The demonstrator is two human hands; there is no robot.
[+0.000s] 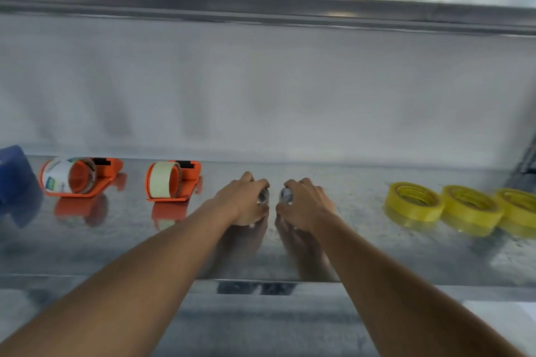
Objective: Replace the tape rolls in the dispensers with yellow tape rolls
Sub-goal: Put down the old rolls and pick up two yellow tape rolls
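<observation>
- While both fists sit curled on the steel counter (362,240), the left hand (246,201) and right hand (301,203) each clutch something small and shiny; what, I cannot tell.
- Two orange dispensers (174,180) wait far left, rolls loaded.
- Three yellow rolls (413,201) lie flat at right: light, stiff, slick-sided, so pinch through the core.

Nothing I can read here. The white roll (59,178) in my far-left dispenser (101,180) carries a printed label with a small green patch, but its letters are too blurred to make out.
</observation>
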